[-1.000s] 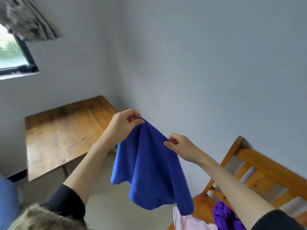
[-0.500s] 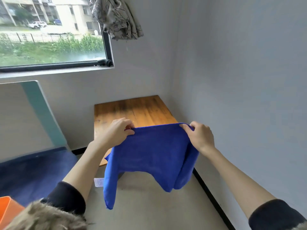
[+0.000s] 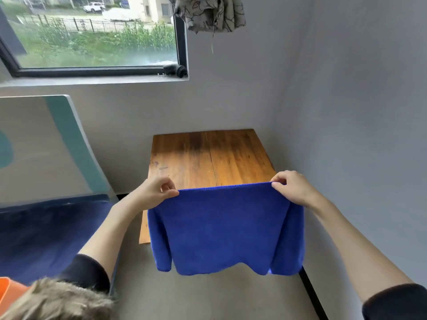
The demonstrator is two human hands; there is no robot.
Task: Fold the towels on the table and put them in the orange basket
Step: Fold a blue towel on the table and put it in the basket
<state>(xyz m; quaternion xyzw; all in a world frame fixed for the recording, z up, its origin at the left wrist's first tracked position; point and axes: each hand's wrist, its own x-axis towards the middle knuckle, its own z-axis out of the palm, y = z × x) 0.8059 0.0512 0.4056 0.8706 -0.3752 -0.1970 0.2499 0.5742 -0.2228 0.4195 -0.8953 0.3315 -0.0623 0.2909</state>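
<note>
A blue towel hangs spread out in the air in front of me, its top edge stretched level. My left hand pinches its top left corner and my right hand pinches its top right corner. The towel's lower edge droops over the near end of a wooden table, hiding that end. A corner of the orange basket shows at the bottom left edge.
The table stands in the room's corner against grey walls. A blue bed or sofa with a white and teal headboard lies to the left. A window is above, with patterned cloth hanging beside it. Grey floor lies below.
The view has swung left from a wooden chair with clothes to face the table. My hands have drawn apart and the towel is now stretched flat between them.
</note>
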